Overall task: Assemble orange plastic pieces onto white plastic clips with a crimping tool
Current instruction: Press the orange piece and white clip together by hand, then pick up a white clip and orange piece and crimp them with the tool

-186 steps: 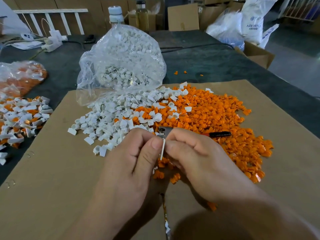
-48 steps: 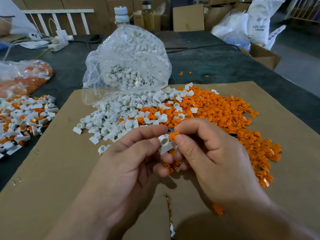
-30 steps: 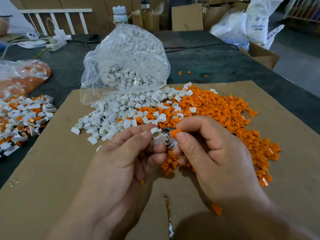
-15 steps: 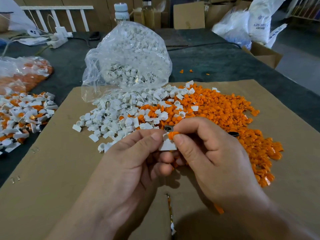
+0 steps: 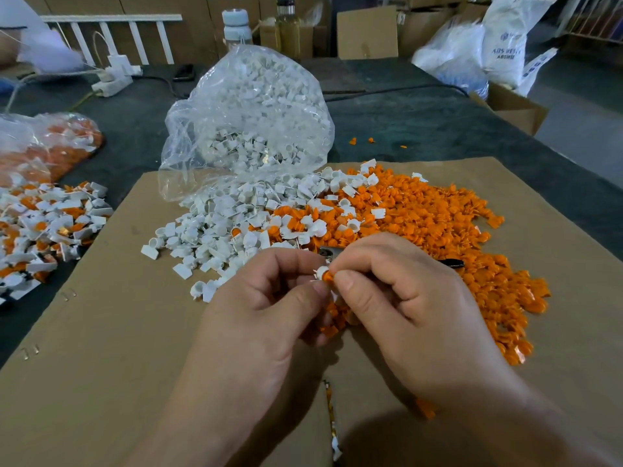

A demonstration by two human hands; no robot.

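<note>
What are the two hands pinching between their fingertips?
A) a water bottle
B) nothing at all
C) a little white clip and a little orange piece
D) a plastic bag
C: the left hand pinches a white clip and the right hand pinches an orange piece right against it, above the cardboard sheet.

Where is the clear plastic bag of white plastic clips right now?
Head view, left of centre: the clear plastic bag stands at the brown cardboard sheet's far edge, just behind the loose white clip pile.
</note>
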